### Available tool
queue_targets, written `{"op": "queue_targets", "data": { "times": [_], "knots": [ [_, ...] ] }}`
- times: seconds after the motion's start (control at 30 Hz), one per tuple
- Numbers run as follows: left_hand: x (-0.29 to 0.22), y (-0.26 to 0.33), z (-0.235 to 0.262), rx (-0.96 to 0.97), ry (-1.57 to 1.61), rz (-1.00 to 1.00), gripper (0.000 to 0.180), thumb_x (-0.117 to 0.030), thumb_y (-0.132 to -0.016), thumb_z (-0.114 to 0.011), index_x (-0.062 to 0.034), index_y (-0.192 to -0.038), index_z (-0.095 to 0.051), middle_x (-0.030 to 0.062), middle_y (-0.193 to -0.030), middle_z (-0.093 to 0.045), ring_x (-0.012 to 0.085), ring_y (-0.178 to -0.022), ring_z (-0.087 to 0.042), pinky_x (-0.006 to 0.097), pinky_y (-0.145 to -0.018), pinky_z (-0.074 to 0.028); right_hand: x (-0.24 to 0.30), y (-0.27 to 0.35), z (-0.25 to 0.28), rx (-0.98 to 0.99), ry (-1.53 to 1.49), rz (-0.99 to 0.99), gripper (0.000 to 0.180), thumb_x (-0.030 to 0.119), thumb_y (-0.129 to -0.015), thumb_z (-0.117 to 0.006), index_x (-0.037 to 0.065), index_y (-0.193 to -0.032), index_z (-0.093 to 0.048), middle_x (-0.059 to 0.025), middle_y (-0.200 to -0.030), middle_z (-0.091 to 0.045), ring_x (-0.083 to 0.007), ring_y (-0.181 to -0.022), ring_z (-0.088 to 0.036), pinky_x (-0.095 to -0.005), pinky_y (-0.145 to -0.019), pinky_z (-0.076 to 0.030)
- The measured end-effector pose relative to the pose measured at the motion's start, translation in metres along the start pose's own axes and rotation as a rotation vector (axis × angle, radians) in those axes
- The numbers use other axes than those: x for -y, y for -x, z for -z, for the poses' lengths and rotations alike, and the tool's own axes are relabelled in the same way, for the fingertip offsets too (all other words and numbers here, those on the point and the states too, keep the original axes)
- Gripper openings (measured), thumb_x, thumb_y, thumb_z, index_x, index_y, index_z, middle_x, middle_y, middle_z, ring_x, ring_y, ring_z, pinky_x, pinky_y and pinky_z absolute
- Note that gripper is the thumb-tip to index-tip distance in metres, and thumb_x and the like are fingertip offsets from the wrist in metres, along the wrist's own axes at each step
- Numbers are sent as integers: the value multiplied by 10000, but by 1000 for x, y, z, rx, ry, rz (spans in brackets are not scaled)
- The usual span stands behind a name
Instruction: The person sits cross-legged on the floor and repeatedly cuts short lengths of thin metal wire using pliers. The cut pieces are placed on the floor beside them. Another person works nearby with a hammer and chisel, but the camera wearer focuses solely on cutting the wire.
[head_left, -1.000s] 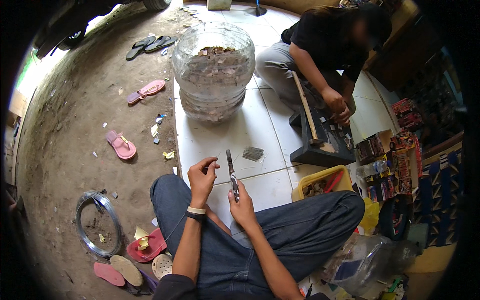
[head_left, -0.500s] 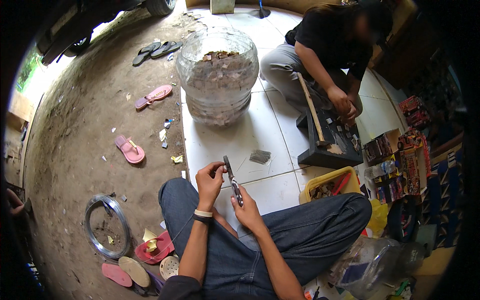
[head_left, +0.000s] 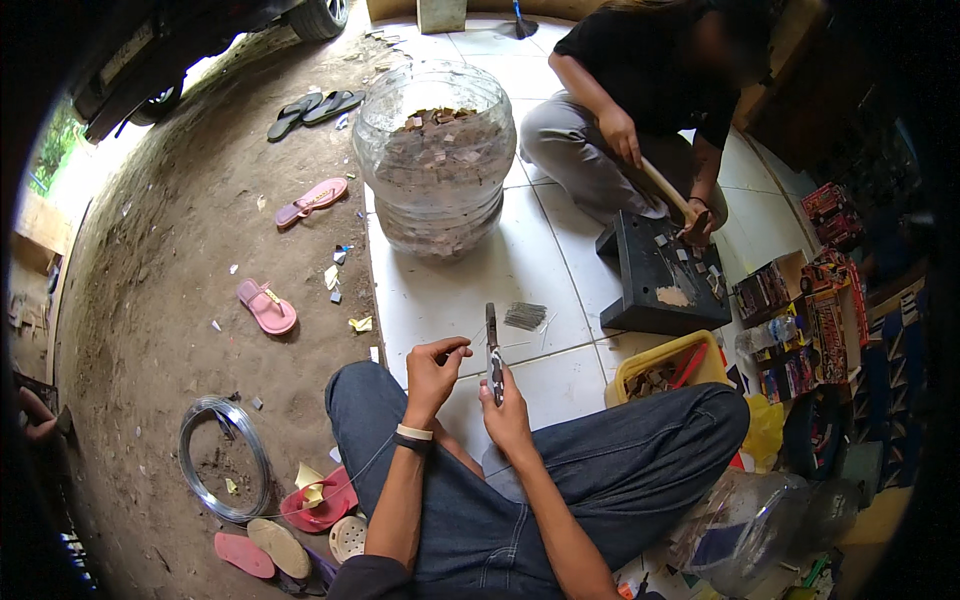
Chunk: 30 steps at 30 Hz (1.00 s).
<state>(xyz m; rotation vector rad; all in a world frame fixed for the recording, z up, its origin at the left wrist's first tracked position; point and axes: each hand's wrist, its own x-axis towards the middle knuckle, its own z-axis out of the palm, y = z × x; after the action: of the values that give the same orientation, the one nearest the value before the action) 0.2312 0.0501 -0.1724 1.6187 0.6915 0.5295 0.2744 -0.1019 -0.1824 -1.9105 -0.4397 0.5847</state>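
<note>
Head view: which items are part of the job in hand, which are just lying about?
In use:
left hand pinching thin wire
right hand gripping pliers
wire coil
cut wire pieces

Lying about:
pink sandals
black sandals
big clear jar
yellow tray

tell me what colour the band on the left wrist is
White over black, a pale band with a dark one just below it on the left wrist; seen in the head view.

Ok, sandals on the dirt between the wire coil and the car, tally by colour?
Black sandals: 2
Pink sandals: 2
Total: 4
</note>
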Motion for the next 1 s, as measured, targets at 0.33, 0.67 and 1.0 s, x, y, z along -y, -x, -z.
{"op": "queue_targets", "data": {
  "times": [0.33, 0.67, 1.0],
  "knots": [
    [5, -4, -2, -59, 40, -55, 181, -46, -950, -651, 58, -1063, -747, 50, -855, -759, 33, -601, -482, 215, -530, -414, 8, 5, -2, 24, 47, 94, 565, 56, -969, -610, 22, -1501, -424, -184, -1077, -693, -295, -1000, -690, -384, -909, -523],
    [2, -3, 0, -56, 49, -20, 183, -52, -936, -654, 49, -1049, -756, 96, -870, -783, 72, -719, -660, 225, -660, -517, 6, 3, -5, -24, 21, 140, 526, 49, -961, -611, 27, -1466, -464, -172, -1042, -685, -294, -975, -686, -383, -886, -523],
    [-2, -3, 1, -28, 46, 13, 184, -52, -938, -657, 47, -1054, -759, 87, -867, -782, 55, -717, -641, 216, -634, -497, 6, 2, -1, 28, 106, 3, 441, 87, -886, -681, -14, -1291, -538, -223, -1076, -683, -386, -1008, -675, -450, -886, -519]
  ]
}}
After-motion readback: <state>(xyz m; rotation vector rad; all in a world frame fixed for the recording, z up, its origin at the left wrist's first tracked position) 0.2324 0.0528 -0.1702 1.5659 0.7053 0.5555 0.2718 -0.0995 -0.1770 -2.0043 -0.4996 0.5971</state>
